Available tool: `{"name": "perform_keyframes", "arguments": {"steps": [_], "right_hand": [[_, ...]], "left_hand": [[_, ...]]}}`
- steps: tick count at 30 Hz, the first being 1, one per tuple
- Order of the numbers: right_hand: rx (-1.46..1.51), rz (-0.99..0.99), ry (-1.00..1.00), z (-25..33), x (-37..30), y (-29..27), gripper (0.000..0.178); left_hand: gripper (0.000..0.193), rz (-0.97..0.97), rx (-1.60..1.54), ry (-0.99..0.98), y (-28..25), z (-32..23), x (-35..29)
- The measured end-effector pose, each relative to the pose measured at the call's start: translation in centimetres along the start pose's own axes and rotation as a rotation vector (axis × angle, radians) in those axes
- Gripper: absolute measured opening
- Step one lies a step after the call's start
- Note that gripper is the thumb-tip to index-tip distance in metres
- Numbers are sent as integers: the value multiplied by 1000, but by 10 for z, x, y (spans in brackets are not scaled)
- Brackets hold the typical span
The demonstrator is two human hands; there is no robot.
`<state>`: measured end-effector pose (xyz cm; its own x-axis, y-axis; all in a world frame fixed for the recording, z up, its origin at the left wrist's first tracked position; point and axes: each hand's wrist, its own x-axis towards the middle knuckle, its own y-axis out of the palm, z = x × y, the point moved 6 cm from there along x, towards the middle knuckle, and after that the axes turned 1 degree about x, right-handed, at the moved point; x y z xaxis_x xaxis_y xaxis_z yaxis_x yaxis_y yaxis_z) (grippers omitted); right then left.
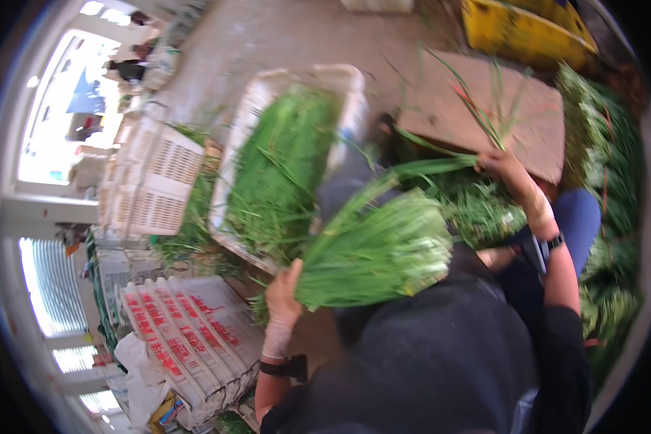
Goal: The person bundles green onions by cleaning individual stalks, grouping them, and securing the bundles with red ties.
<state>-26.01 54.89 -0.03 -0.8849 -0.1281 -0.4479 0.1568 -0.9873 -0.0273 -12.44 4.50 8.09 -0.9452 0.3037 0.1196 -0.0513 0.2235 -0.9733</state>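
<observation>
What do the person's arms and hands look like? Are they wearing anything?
The sleeves are black and short. By the left hand is a black wristband; by the right hand, a dark strap with a pale, flat piece. Whether thin gloves are on, I can't tell.

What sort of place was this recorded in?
Probably an indoor vegetable sorting or packing area: a white crate holds long green leaves, more piled greens line the right side, and the person's left hand touches a leafy bunch.
</observation>
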Motion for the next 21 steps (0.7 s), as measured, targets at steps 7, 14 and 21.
{"name": "perform_keyframes", "arguments": {"steps": [7, 14, 21], "right_hand": [[-218, 394, -186, -16, 13, 76, 72], [-264, 475, -248, 38, 17, 148, 48], [-558, 217, -85, -11, 50, 46, 34]], "left_hand": [[80, -66, -290, -125, 13, 8, -18], [78, -28, -260, -95, 10, 6, -15], [73, -71, -164, -47, 12, 4, -18]]}}
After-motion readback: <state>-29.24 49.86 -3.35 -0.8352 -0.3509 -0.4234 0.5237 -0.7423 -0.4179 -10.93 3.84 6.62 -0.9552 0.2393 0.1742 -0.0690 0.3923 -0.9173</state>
